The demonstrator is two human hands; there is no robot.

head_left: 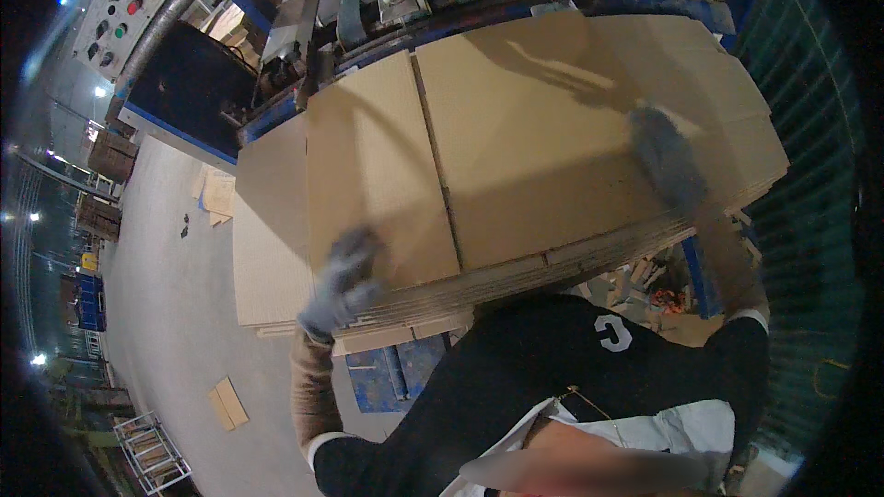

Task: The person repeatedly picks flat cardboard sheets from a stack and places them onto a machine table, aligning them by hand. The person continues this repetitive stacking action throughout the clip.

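A thick stack of flat brown corrugated cardboard sheets [543,110] lies in front of me, its top sheet slotted and creased. My left hand [343,281], in a grey work glove, is at the stack's near left edge. Its fingers and thumb look apart and nothing shows in them, though motion blurs the outline. Over the right part of the top sheet, my right hand [668,156], also in a grey glove, is stretched out flat and blurred. Whether either palm presses on the cardboard is hard to tell.
A machine with rollers and belts [396,14] adjoins the stack's far side. A button panel [124,14] stands far left. Below the stack is a blue metal support [396,375]; cardboard scraps [635,281] lie to its right. Another cardboard piece [228,403] rests on the floor.
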